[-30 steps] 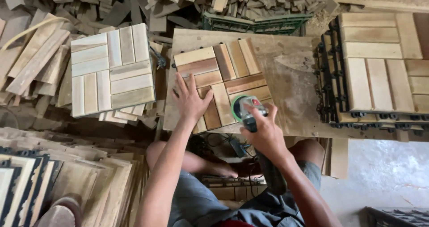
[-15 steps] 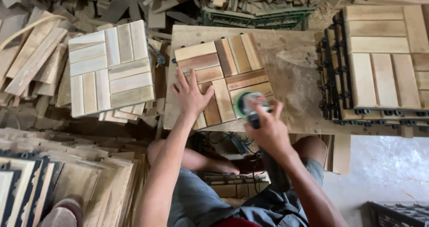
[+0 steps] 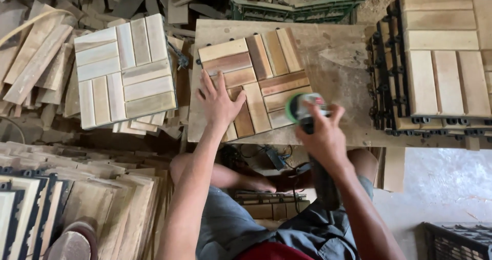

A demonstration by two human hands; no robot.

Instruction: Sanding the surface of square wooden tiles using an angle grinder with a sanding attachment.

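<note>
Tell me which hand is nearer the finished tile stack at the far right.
Right. The right hand grips the sander nearer the stack; the left hand presses the wooden tile farther away.

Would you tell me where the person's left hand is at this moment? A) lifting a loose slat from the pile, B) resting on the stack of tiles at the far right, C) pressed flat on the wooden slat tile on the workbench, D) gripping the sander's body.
C: the left hand lies spread flat on the wooden slat tile on the workbench, while the right hand holds the sander at the tile's near right corner.
</note>
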